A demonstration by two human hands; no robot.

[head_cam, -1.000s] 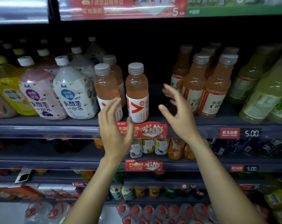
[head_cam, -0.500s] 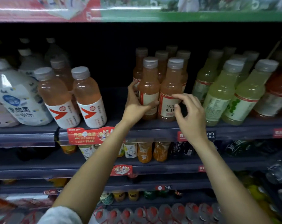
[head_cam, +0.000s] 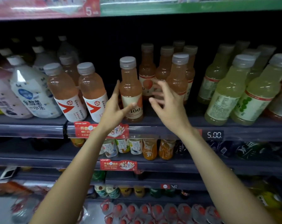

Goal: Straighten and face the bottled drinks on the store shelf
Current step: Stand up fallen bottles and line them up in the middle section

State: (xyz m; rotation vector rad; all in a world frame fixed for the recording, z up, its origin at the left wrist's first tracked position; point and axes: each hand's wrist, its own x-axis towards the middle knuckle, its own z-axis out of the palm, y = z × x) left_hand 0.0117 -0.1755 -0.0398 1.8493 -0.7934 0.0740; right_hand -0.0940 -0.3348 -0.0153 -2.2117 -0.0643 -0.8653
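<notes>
Two hands of mine are up at the drinks shelf [head_cam: 28,126], and I'll place everything from the peach-coloured juice bottle [head_cam: 131,89] standing at its front edge. Nearest me, my left hand [head_cam: 115,109] wraps that bottle from its left, fingers behind it and thumb across the lower label, so I am gripping it. My right hand [head_cam: 168,105] hangs just right of the bottle with fingers spread and loosely bent, holding nothing; it is blurred, so I cannot tell whether a fingertip brushes the bottle behind. The juice bottle stands upright, long axis vertical, cap up, its label with the "100" print turned toward me, so I judge it faced or nearly so. Left of it, the two bottles with red arrow labels [head_cam: 82,97] sit at the edge, labels forward, and look done. Right of the juice bottle, one matching bottle [head_cam: 177,80] stands forward, but my hand hides its label. Further right, the pale green bottles [head_cam: 234,92] show labels turned partly sideways, so I judge them still to be faced. Behind the juice bottle, more of its kind [head_cam: 147,70] stand upright in the dark rear of the shelf and probably still need pulling forward.
</notes>
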